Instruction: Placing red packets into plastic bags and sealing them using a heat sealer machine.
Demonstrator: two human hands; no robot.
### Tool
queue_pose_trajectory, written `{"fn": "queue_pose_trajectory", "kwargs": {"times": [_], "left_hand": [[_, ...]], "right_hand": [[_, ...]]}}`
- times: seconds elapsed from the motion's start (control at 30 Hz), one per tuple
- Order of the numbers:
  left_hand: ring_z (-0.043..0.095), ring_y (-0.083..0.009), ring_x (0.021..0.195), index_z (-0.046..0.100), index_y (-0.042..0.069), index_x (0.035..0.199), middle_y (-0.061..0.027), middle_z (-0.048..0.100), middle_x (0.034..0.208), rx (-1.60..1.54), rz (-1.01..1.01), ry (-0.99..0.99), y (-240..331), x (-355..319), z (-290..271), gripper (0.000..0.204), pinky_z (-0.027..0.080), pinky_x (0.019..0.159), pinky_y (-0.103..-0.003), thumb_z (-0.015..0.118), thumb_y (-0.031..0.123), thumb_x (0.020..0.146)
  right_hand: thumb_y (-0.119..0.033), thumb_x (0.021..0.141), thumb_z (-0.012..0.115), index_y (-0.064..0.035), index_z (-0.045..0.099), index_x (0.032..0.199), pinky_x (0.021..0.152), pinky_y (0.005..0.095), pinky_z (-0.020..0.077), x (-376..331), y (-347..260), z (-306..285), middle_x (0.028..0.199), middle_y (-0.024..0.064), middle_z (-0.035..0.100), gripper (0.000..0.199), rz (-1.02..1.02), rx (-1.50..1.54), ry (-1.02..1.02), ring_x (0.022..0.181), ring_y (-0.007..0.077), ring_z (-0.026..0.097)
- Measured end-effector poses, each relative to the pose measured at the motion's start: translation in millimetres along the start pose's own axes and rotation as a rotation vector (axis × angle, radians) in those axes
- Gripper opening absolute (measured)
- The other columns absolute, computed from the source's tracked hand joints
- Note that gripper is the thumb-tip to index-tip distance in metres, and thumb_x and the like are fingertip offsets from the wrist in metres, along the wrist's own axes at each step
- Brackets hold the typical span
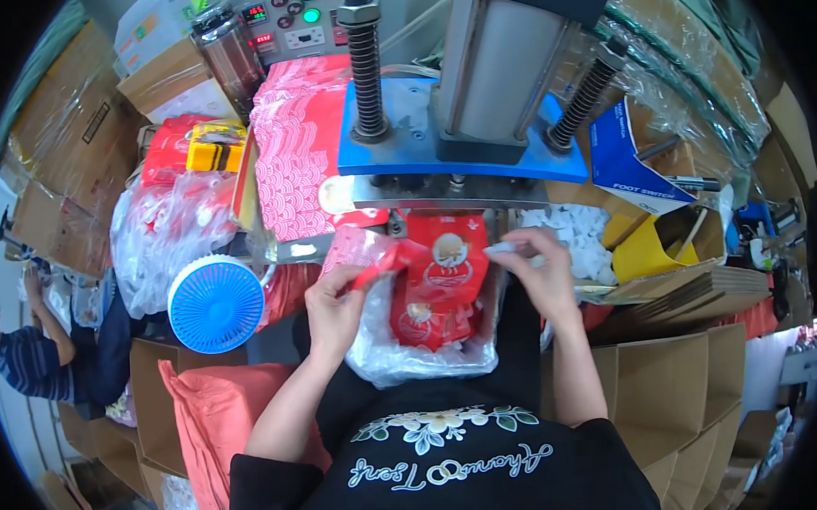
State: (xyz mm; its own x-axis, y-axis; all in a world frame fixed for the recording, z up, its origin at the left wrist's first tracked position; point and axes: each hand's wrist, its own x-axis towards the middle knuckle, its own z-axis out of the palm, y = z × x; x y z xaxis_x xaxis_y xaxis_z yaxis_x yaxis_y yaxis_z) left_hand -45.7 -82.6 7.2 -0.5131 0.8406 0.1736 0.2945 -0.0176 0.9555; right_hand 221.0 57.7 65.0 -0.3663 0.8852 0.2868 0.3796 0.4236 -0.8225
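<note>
My left hand (335,308) pinches the edge of a red and pink patterned pouch (363,251) in front of the press. Between the thumb and fingertips of my right hand (539,272) is a small white piece (500,248); its kind is not plain. A red pouch (443,258) with a round pale picture hangs from beneath the press's metal bar, between my hands. Below it, a box lined with clear plastic (374,359) rests at my lap, with red pouches (418,325) inside.
A press with a blue plate (402,114) stands ahead. Patterned pouches (294,141) are stacked to its left, near a blue fan (216,304). White pieces (569,241) lie at the right, beside a yellow container (650,252) and a blue box (628,159). Another person (30,363) works far left.
</note>
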Motion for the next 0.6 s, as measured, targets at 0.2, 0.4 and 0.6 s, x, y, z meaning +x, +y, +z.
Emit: {"fn": "queue_pose_trajectory", "kwargs": {"times": [0.2, 0.4, 0.6], "left_hand": [[0.068, -0.0136, 0.083, 0.074, -0.003, 0.099, -0.0098, 0.074, 0.089, -0.001, 0.016, -0.199, -3, -32, 26, 0.019, 0.053, 0.079, -0.029, 0.07, -0.004, 0.081], [0.065, -0.0097, 0.074, 0.074, -0.004, 0.099, -0.0088, 0.074, 0.085, -0.101, -0.236, -0.341, -6, -32, 35, 0.024, 0.052, 0.07, -0.028, 0.072, 0.019, 0.091], [0.065, -0.0093, 0.071, 0.072, -0.008, 0.103, -0.0092, 0.073, 0.088, -0.505, -0.419, -0.203, 9, 7, 73, 0.028, 0.053, 0.064, -0.026, 0.071, 0.018, 0.095]], "right_hand": [[-0.017, 0.075, 0.082, -0.0045, 0.074, 0.094, 0.082, 0.0382, 0.0504, -4, -38, 25, 0.092, 0.0081, 0.073, 0.024, -0.227, -0.192, -0.243, 0.091, 0.027, 0.062], [-0.017, 0.082, 0.078, -0.0032, 0.072, 0.105, 0.078, 0.0333, 0.0538, -2, -18, 37, 0.096, 0.0103, 0.072, 0.028, 0.059, 0.144, -0.338, 0.084, 0.0205, 0.068], [-0.016, 0.087, 0.071, -0.0025, 0.068, 0.115, 0.082, 0.0383, 0.0534, 22, 22, 0, 0.103, 0.0137, 0.071, 0.031, 0.007, -0.219, 0.044, 0.089, 0.0296, 0.069]]}}
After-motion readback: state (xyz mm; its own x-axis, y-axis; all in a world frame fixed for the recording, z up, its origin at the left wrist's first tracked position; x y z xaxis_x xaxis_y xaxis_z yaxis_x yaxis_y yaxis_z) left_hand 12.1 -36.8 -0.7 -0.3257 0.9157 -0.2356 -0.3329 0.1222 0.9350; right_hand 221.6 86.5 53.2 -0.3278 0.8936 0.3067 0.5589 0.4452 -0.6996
